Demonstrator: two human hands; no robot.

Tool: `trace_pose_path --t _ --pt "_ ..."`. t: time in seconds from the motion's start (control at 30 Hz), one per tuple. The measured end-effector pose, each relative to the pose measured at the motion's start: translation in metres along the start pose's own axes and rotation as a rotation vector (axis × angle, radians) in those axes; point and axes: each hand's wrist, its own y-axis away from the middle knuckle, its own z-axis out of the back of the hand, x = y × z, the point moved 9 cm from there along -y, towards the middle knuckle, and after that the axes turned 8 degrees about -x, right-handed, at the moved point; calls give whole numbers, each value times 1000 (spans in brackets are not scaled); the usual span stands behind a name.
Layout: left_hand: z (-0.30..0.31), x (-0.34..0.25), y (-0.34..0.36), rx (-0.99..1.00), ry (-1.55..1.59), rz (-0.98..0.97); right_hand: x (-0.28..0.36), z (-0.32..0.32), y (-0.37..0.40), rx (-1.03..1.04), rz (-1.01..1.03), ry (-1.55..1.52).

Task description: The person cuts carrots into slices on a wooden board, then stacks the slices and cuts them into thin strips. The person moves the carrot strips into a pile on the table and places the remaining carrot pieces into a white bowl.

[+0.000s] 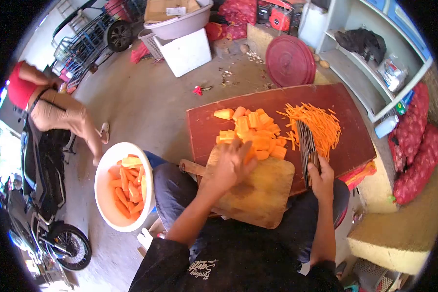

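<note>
My right hand (322, 179) is closed round the handle of a knife (305, 143), whose broad dark blade points away from me beside a heap of thin carrot strips (319, 127). My left hand (232, 164) is over the far left part of a wooden cutting board (263, 194), fingers spread at the near edge of a pile of peeled carrot chunks (260, 129). Whether its fingertips touch a chunk is hard to tell. Board, chunks and strips are on a dark red tabletop (207, 119). The board's handle (192, 167) sticks out to the left.
Left of my knee stands a white bucket (100, 194) of peeled carrots (129, 187). A person in a red top (63, 104) bends beside a motorcycle (44, 180). Shelves (348, 73) and red net sacks (416, 160) are at right. A maroon round lid (289, 61) leans behind the table.
</note>
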Motion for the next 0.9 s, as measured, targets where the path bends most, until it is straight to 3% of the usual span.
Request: trace_pose_path --t 0.13,0.23,0.37,0.5,0.57,0.67,0.77,0.9 --pt "-6 -3 77 58 -72 22 24 -26 49 232 101 111" --pt "-1 -3 104 29 -66 10 30 -41 76 377 27 75" --pt "32 11 95 -168 -91 -28 -2 -36 87 276 -166 -201" --pt "44 73 101 -163 -251 218 -48 -21 85 83 -279 -360" --pt "46 77 105 -211 -251 226 -74 -6 82 -37 -297 -323" --pt "57 79 103 -254 -248 253 -84 -3 76 15 -268 -317" --pt "63 87 107 -278 -220 309 -81 -18 79 -21 -390 -463" --pt "60 96 112 -230 -212 350 -88 -18 74 100 -424 -663"
